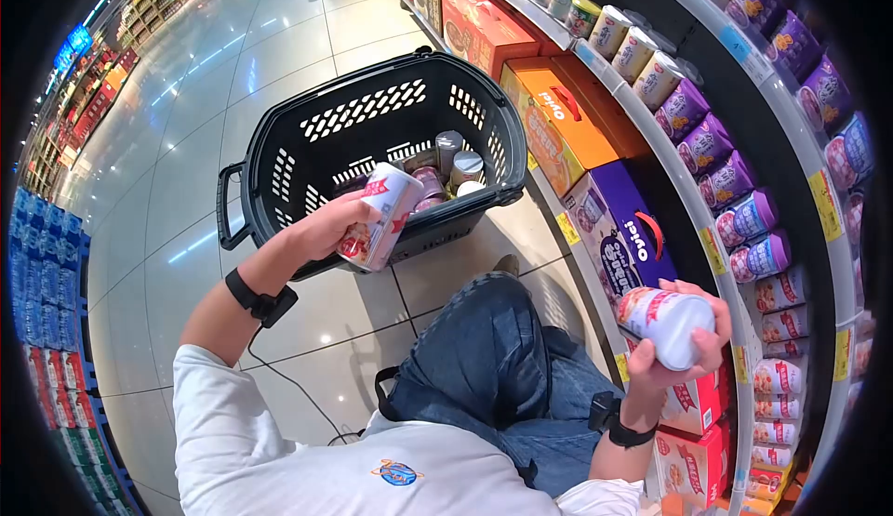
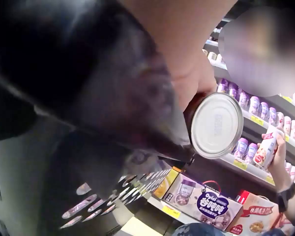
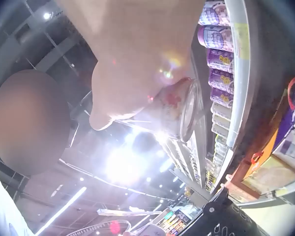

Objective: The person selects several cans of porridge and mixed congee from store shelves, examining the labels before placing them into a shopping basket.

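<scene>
My left hand (image 1: pixel 337 226) grips a white and red can (image 1: pixel 380 216), tilted over the near rim of the black basket (image 1: pixel 372 79). In the left wrist view the can's round metal end (image 2: pixel 217 126) faces the camera beside the hand. By the shelf, my right hand (image 1: pixel 684 349) holds another white and red can (image 1: pixel 668 323) on its side, its pale end toward me. The right wrist view shows that hand (image 3: pixel 132 73) around its can (image 3: pixel 174 110). Several cans, among them a silver-topped one (image 1: pixel 449 144), lie at the basket's right end.
Shelves on the right carry rows of purple cans (image 1: pixel 684 110) and white and red cans (image 1: pixel 777 377). Along the lower shelf stand an orange box (image 1: pixel 558 121) and a purple box (image 1: pixel 619 228). My bent knee (image 1: pixel 484 321) is below the basket. Bottled water packs (image 1: pixel 46 274) stand far left.
</scene>
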Demonstrator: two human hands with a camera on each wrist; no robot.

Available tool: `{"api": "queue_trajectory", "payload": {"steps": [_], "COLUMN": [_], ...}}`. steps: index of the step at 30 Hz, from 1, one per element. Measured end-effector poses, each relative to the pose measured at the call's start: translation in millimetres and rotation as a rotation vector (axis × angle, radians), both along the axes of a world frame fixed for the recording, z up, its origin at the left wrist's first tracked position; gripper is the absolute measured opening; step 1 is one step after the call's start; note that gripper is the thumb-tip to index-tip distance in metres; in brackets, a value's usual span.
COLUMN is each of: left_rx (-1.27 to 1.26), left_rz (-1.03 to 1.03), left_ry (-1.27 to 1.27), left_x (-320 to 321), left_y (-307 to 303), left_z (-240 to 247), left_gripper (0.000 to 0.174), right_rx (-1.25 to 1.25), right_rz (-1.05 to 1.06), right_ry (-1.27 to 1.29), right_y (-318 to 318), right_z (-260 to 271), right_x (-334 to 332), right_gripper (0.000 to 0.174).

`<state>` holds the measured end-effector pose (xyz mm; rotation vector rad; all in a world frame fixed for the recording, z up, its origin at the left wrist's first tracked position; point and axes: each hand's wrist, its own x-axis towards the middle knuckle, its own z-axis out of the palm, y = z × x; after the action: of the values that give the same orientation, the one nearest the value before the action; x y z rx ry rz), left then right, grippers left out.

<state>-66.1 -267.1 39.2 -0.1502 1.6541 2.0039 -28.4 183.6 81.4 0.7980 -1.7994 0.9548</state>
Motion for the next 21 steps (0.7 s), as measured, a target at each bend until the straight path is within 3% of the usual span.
{"api": "queue_trajectory", "payload": {"steps": [4, 10, 21], "left_rx": [-0.107, -0.07, 0.043], "left_rz": [-0.243, -0.233, -0.27], "left_ry": [-0.027, -0.086, -0.132], "left_x": [-11, -13, 12], "left_y": [-2, 2, 38], "left_z": [2, 0, 1], "left_gripper": [0.064, 0.069, 0.066], "right_rx": [0.075, -0.082, -0.15], "right_rz": [-0.02, -0.085, -0.078], "right_ry": [-0.027, -0.103, -0.164], "right_y": [1, 26, 28], "right_z": [-12, -35, -67], "right_x": [12, 34, 49], "right_gripper": [0.058, 0.057, 0.057]}}
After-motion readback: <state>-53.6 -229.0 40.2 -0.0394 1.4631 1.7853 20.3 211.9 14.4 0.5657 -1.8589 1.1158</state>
